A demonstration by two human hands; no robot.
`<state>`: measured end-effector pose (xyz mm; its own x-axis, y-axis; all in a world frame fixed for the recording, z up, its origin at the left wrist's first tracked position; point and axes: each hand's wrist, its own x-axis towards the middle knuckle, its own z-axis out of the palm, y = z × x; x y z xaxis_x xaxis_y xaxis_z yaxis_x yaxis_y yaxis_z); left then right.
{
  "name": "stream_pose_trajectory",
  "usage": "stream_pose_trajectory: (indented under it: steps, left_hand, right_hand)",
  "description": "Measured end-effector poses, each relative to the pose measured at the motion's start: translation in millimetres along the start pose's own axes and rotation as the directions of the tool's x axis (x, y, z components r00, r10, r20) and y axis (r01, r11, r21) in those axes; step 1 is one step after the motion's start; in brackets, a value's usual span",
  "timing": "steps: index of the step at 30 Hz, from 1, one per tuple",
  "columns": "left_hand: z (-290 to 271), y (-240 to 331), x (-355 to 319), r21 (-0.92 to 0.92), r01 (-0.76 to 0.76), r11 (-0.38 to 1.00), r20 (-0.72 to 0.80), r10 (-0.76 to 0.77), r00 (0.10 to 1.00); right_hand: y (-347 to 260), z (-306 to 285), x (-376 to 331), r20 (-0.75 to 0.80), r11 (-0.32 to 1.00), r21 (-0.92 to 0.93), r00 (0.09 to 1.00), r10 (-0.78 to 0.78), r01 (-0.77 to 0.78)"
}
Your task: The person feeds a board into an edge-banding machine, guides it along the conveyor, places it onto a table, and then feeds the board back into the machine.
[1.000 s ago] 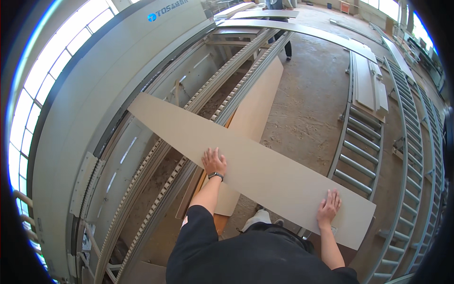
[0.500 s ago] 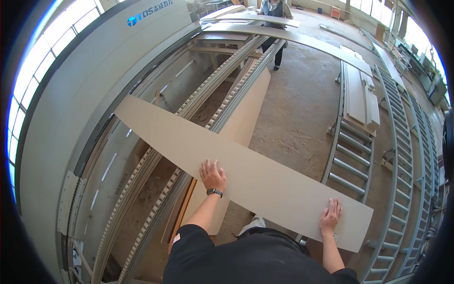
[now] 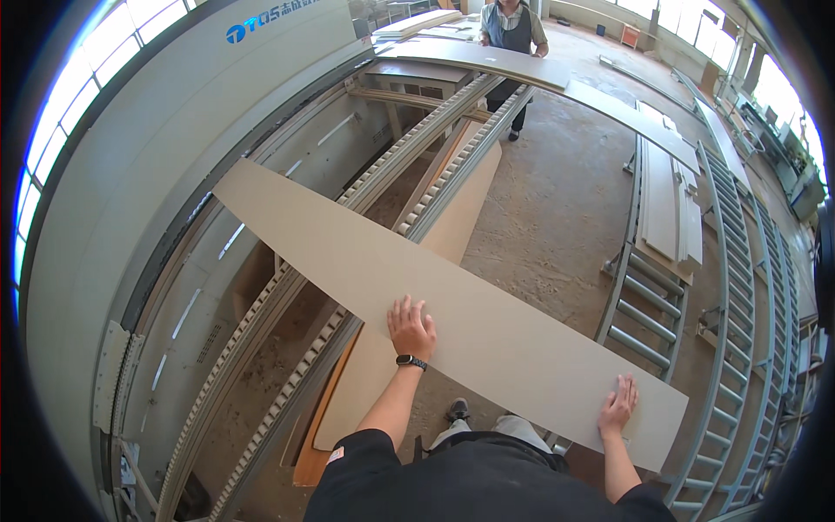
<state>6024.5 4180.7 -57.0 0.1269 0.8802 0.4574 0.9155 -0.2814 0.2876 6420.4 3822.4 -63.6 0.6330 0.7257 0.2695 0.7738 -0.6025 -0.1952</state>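
A long beige board (image 3: 487, 322) lies across the roller rails and reaches the edge of the big machine at its far left end. My left hand (image 3: 410, 328) rests flat on its near edge around the middle, fingers spread; a dark watch sits on that wrist. Toward the board's right end, my right hand (image 3: 617, 405) lies on the top face with its fingers stretched out. Neither hand is wrapped round anything. The undersides of the board and what bears its right end are hidden.
A large grey machine (image 3: 130, 174) stands along the left. Two roller rails (image 3: 435, 196) run away from me. At the back, a person (image 3: 515, 30) stands behind another long board (image 3: 487, 57). Roller conveyors (image 3: 729, 287) and stacked boards (image 3: 665, 200) are on the right. More panels (image 3: 352, 383) lean below.
My left hand has shifted right along the board's edge, and my right hand sits slightly lower in view. At the back, the person has come nearer their board, with a hand at it.
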Motion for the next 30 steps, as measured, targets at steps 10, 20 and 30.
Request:
stream_pose_trajectory:
  steps: [10, 20, 30]
  left_hand:
    - [52, 68, 41, 0.104, 0.046, 0.993, -0.029, -0.043, 0.999]
    - [116, 155, 41, -0.592, 0.695, 0.408, 0.021, -0.854, 0.519]
    - [166, 197, 109, -0.655, 0.701, -0.282, 0.634, -0.710, 0.306]
  right_hand:
    - [14, 20, 92, -0.015, 0.998, 0.062, 1.000, 0.001, 0.000]
    - [25, 37, 178, -0.012, 0.995, 0.096, 1.000, -0.027, 0.028]
    - [55, 54, 276, -0.002, 0.995, 0.060, 0.997, -0.078, 0.078]
